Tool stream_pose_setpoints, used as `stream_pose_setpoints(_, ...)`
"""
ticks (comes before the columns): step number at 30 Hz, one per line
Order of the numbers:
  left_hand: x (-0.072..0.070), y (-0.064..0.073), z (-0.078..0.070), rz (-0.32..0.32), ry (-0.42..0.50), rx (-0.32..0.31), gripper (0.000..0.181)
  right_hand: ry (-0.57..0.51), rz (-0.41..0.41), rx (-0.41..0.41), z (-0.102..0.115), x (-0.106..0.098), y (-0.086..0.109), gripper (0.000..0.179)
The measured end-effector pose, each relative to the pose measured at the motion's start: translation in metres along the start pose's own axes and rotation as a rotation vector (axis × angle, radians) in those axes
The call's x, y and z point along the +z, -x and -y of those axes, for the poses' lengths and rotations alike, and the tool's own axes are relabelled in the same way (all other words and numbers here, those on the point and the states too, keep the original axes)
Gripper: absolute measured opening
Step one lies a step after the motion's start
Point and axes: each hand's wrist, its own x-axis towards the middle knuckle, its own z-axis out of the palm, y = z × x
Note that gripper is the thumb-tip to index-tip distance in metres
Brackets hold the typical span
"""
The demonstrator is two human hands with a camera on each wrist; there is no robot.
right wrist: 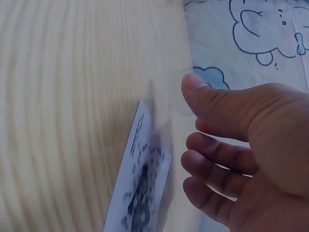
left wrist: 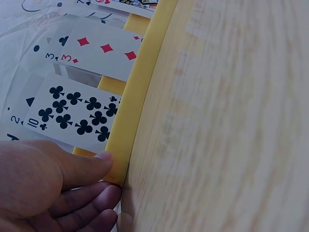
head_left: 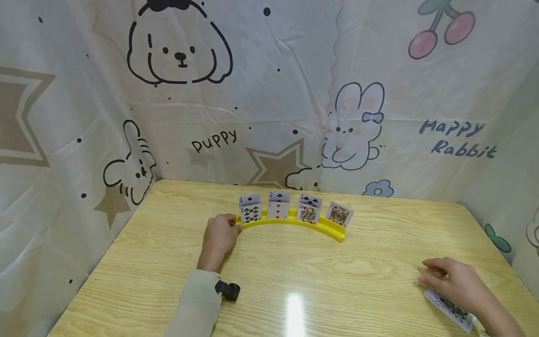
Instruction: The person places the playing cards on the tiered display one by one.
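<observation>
A curved yellow card holder (head_left: 339, 235) stands on the table with playing cards upright in it. My left hand (head_left: 218, 238) grips its left end; in the left wrist view the thumb (left wrist: 91, 166) lies on the front strip. Nearest that hand is the ten of clubs (head_left: 251, 214), with a two of spades (head_left: 250, 200) behind it. Further right are the three of diamonds (left wrist: 104, 48), a face card (head_left: 309, 214) and a tilted red face card (head_left: 339, 214). My right hand (head_left: 456, 283), loosely bent and holding nothing, is above a face-up black-patterned card (head_left: 455, 312), partly hidden.
The light wood table (head_left: 358, 281) reaches back to a printed curtain (head_left: 261, 103) with cartoon animals, which also hangs along both sides. The card under my right hand lies near the table's front right.
</observation>
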Motion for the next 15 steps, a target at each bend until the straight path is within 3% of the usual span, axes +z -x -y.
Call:
stream_pose_setpoints(8,-0.002,0.001,-0.001,0.002,0.019,0.002,0.036,0.034,0.137,0.056,-0.019,-0.002,0.002,0.063)
stream_pose_setpoints(15,-0.001,0.0,-0.001,0.002,0.015,-0.002,0.036,0.091,0.101,-0.004,-0.025,0.002,0.004,0.049)
